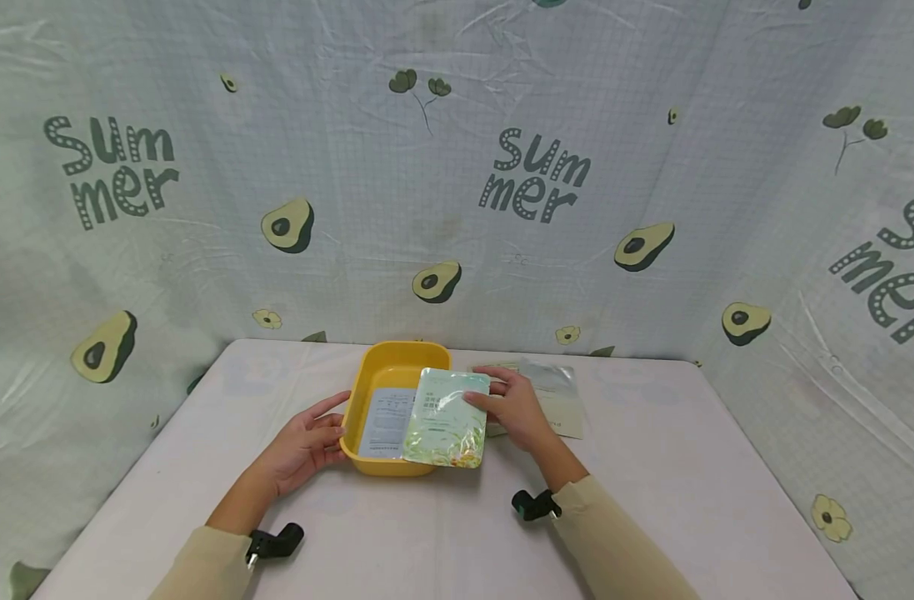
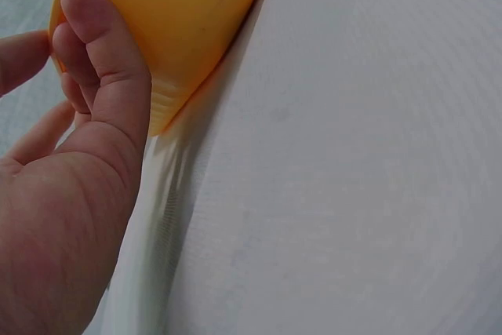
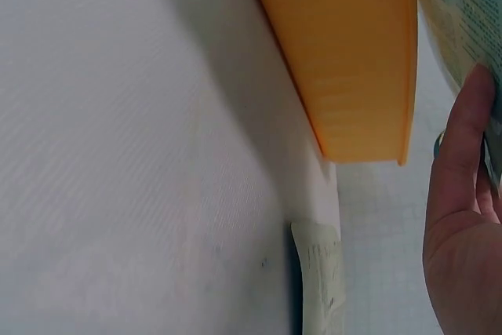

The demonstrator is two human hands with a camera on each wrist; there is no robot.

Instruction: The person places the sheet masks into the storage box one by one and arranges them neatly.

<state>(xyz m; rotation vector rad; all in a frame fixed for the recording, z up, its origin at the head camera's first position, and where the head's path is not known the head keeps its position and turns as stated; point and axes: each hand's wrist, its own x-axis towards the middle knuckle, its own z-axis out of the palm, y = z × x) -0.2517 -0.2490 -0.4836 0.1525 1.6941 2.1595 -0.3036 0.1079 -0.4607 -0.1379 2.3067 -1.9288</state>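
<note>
A yellow plastic basin [image 1: 387, 468] stands on the table, and my left hand [image 1: 307, 446] grips its left rim. In the left wrist view, fingers of that hand lie against the basin's outer wall [image 2: 188, 21]. My right hand [image 1: 518, 410] holds a flat, pale green sachet [image 1: 449, 425] by its right edge, thumb on the front. The sachet is tilted up over the basin's right side and hides part of its inside. Printed text and a barcode show on the sachet's back [image 3: 471, 5] in the right wrist view. A pale grey printed packet [image 1: 385, 421] lies inside the basin.
Right of the basin, partly behind my right hand, flat pale packets [image 1: 565, 400] lie on the white table [image 1: 651, 475]. A patterned curtain [image 1: 337, 275] hangs behind the table and along its sides. Each wrist carries a small black camera [image 1: 277, 543].
</note>
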